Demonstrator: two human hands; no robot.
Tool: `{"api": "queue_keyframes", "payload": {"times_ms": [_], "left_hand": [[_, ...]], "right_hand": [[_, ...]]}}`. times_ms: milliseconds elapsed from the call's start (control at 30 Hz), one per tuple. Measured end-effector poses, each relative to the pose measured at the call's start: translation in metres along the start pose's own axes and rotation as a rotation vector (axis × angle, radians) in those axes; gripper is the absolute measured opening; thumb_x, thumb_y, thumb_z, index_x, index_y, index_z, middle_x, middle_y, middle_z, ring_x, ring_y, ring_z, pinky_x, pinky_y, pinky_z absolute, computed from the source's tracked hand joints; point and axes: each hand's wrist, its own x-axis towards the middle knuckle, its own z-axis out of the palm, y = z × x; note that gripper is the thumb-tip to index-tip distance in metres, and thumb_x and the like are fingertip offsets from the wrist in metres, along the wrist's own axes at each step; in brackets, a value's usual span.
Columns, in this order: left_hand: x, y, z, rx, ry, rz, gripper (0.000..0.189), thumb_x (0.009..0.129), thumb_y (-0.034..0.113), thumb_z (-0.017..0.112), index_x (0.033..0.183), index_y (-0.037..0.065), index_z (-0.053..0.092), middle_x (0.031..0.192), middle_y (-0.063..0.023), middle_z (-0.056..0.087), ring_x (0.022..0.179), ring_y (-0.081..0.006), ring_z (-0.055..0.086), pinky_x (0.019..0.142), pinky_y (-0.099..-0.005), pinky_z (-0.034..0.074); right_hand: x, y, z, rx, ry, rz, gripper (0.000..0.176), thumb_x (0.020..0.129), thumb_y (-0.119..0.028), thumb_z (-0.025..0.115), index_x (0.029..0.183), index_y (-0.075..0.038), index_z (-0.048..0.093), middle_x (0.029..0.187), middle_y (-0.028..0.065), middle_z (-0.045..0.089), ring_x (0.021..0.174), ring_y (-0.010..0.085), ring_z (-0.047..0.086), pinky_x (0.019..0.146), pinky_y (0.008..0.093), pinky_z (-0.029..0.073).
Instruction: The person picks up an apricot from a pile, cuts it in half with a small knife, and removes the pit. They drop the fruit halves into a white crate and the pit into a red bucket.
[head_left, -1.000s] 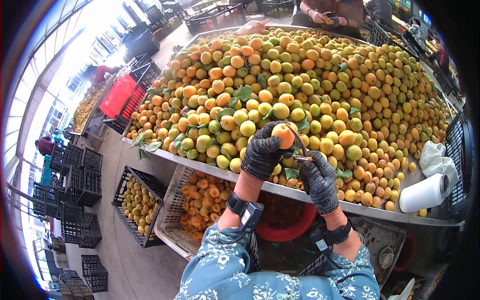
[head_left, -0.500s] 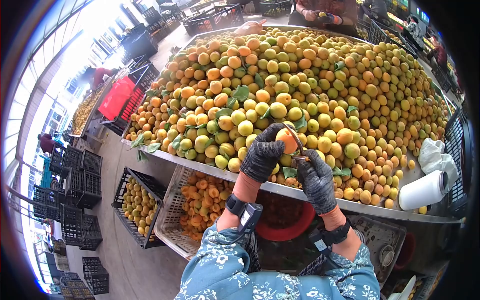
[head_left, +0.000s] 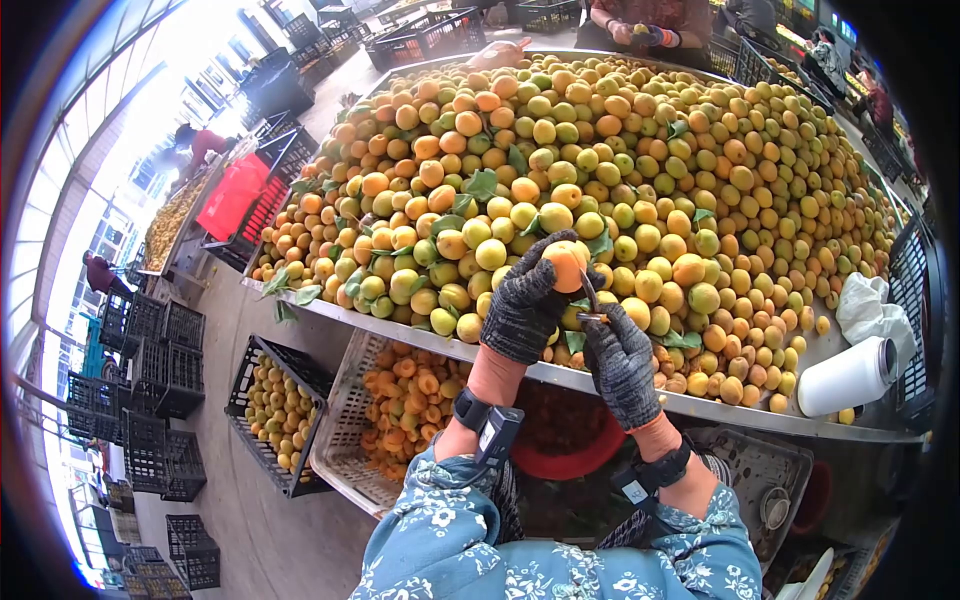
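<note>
In a dark grey knitted glove, my left hand (head_left: 522, 318) grips an orange apricot (head_left: 566, 268) between thumb and fingers. My right hand (head_left: 623, 368), gloved alike, is closed around a small knife (head_left: 590, 294), its blade up against the apricot's right side. Both hands are over the front edge of a metal table (head_left: 450, 350) heaped with yellow, green and orange apricots (head_left: 700, 300), some with leaves. Below my left forearm, a pale plastic crate (head_left: 335, 440) holds split apricot halves (head_left: 405, 395). Under the table edge between my arms is a red basin (head_left: 570, 465).
A black crate of whole apricots (head_left: 275, 410) stands on the floor at left. A white plastic jar (head_left: 845, 380) lies on its side at the table's right end, beside a white bag (head_left: 875, 315). Across the table a person (head_left: 650, 25) handles fruit. Black crates (head_left: 160, 375) are stacked far left.
The knife has shifted from across the top of the apricot to its lower right side. My right hand has come slightly left and down; the apricot has turned in my left hand.
</note>
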Motion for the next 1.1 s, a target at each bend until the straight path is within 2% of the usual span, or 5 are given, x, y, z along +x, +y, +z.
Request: {"api": "queue_keyframes", "payload": {"times_ms": [433,500,600,967,1100], "left_hand": [[0.001,-0.014,-0.006,0.149,0.084,-0.094,0.042,0.093,0.035,0.058,0.122,0.004,0.052,0.11,-0.0082,0.059,0.102,-0.0197,0.06,0.088,-0.0318,0.051],[0.0,-0.016,-0.002,0.014,0.083,-0.182,0.039,0.096,0.034,0.054,0.123,0.005,0.052,0.111,-0.008,0.059,0.103,-0.0177,0.059,0.085,-0.0316,0.052],[-0.004,-0.022,0.004,0.482,0.093,-0.019,0.043,0.096,0.037,0.055,0.125,0.005,0.051,0.111,-0.0071,0.059,0.104,-0.0173,0.058,0.086,-0.0313,0.051],[0.005,-0.018,0.0,0.193,0.116,-0.043,0.045,0.094,0.034,0.055,0.126,0.003,0.05,0.112,-0.0064,0.057,0.102,-0.0166,0.057,0.087,-0.0313,0.05],[0.0,-0.021,0.0,0.386,0.098,-0.05,0.043,0.096,0.036,0.053,0.125,0.004,0.051,0.113,-0.005,0.056,0.104,-0.0161,0.057,0.081,-0.0297,0.053]], "right_hand": [[0.006,0.007,-0.011,-0.023,-0.037,0.079,0.018,0.094,-0.013,0.056,0.106,-0.001,0.061,0.081,-0.002,0.06,0.065,0.0034,0.05,0.056,0.0186,0.042],[0.007,0.011,-0.008,-0.275,0.011,-0.287,0.019,0.094,-0.014,0.056,0.107,-0.002,0.061,0.08,-0.0025,0.06,0.064,0.0034,0.049,0.055,0.0193,0.041],[0.009,-0.006,-0.011,0.099,-0.006,0.047,0.018,0.094,-0.014,0.055,0.106,-0.002,0.062,0.079,-0.0023,0.06,0.064,0.0035,0.05,0.055,0.0202,0.042],[0.006,0.003,-0.006,-0.111,0.025,-0.036,0.016,0.094,-0.015,0.055,0.102,-0.001,0.061,0.069,-0.0024,0.052,0.06,0.0055,0.046,0.053,0.0228,0.04],[0.009,-0.007,-0.01,-0.103,0.038,-0.062,0.017,0.093,-0.011,0.058,0.104,0.001,0.061,0.081,0.0008,0.06,0.066,0.0052,0.051,0.057,0.0211,0.044]]}}
